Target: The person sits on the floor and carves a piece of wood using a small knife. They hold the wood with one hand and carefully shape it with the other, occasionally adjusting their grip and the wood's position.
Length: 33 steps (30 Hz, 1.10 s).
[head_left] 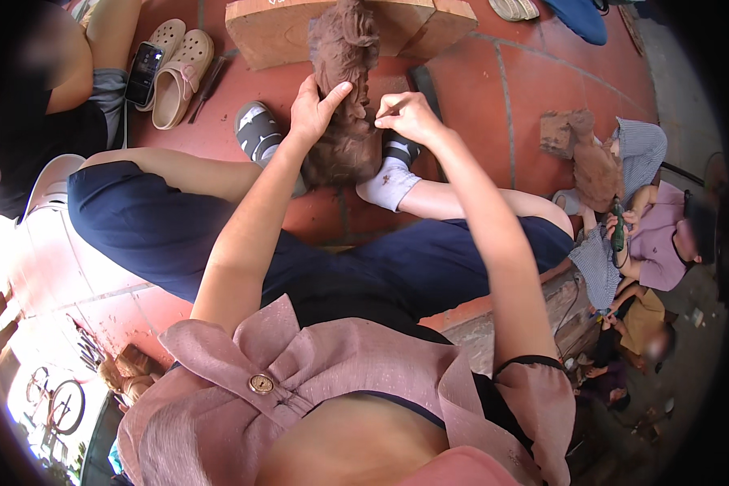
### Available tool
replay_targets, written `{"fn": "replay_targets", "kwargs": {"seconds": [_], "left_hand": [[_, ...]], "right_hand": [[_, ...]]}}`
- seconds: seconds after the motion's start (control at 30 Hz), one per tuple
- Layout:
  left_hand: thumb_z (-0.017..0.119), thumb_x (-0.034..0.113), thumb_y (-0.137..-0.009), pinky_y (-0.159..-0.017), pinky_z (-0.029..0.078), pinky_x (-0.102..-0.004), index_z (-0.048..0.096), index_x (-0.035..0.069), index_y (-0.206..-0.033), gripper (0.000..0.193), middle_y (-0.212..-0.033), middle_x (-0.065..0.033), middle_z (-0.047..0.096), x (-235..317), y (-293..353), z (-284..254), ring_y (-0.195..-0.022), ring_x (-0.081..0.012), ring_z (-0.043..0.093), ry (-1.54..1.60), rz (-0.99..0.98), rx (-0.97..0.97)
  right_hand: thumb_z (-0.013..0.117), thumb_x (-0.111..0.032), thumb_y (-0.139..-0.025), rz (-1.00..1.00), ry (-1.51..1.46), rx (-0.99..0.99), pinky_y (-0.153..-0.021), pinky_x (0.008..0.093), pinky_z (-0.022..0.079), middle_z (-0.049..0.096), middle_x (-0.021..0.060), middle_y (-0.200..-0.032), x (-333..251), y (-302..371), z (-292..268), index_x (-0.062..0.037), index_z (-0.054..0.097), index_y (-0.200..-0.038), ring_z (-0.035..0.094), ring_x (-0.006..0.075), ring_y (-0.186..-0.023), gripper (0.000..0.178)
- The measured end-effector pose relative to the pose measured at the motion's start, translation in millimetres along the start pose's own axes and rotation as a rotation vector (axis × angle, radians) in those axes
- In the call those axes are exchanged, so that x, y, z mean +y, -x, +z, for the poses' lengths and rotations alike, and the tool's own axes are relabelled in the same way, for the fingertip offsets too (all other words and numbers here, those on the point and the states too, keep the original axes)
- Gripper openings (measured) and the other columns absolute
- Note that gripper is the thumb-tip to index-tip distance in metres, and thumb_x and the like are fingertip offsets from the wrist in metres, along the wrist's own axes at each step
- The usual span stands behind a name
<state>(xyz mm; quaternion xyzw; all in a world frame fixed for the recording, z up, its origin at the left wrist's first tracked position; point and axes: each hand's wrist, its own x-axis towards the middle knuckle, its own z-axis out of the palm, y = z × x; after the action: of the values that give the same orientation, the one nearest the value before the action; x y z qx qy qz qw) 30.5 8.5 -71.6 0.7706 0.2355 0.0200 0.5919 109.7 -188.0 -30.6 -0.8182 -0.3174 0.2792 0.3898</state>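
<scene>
A reddish-brown carved figure [342, 154] stands between my feet, with a lumpy, finely cut upper part and a smoother, wider base. My left hand [309, 112] is wrapped around its middle from the left, thumb lying across the front. On the other side, my right hand [411, 118] is closed in a pinch close to the figure's surface. Something thin and dark seems to show at those fingers, too small to name. My socked feet in dark striped sandals [259, 134] flank the base.
Behind the figure lies a thick wooden block [271, 36]. Beige clogs [182, 77], a phone [144, 74] and a slim dark tool [206, 89] lie at the left, near a seated person. At the right, another person holds a green-handled tool [618, 231] at a carving [598, 174].
</scene>
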Motion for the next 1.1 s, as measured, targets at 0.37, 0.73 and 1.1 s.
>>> {"fn": "replay_targets", "kwargs": {"seconds": [0.37, 0.73, 1.1], "left_hand": [[0.065, 0.055, -0.074, -0.096, 0.038, -0.0372, 0.048, -0.003, -0.121, 0.077, -0.118, -0.0235, 0.054, -3, -2, 3, -0.114, -0.0324, 0.051, 0.064, 0.035, 0.018], [0.065, 0.055, -0.074, -0.096, 0.038, -0.0372, 0.049, -0.003, -0.121, 0.076, -0.118, -0.0236, 0.054, -4, -3, 2, -0.114, -0.0323, 0.051, 0.047, 0.028, 0.019], [0.066, 0.053, -0.073, -0.095, 0.039, -0.0366, 0.05, -0.003, -0.119, 0.075, -0.116, -0.0223, 0.056, 0, 0, -1, -0.111, -0.0312, 0.053, 0.063, 0.027, 0.023]], "right_hand": [[0.069, -0.008, -0.072, 0.094, -0.06, 0.159, -0.067, 0.0287, 0.049, 0.066, 0.0085, -0.075, 26, -14, -9, -0.0036, 0.067, -0.08, 0.063, 0.0176, -0.07, 0.009], [0.071, -0.006, -0.067, 0.006, 0.043, 0.037, -0.066, 0.0319, 0.048, 0.064, 0.0113, -0.07, 30, -17, 6, -0.0022, 0.063, -0.075, 0.062, 0.0221, -0.069, 0.011], [0.071, -0.006, -0.067, 0.003, 0.107, -0.05, -0.064, 0.0292, 0.047, 0.063, 0.0088, -0.068, 19, -18, 1, -0.0012, 0.061, -0.073, 0.061, 0.016, -0.067, 0.012]]}}
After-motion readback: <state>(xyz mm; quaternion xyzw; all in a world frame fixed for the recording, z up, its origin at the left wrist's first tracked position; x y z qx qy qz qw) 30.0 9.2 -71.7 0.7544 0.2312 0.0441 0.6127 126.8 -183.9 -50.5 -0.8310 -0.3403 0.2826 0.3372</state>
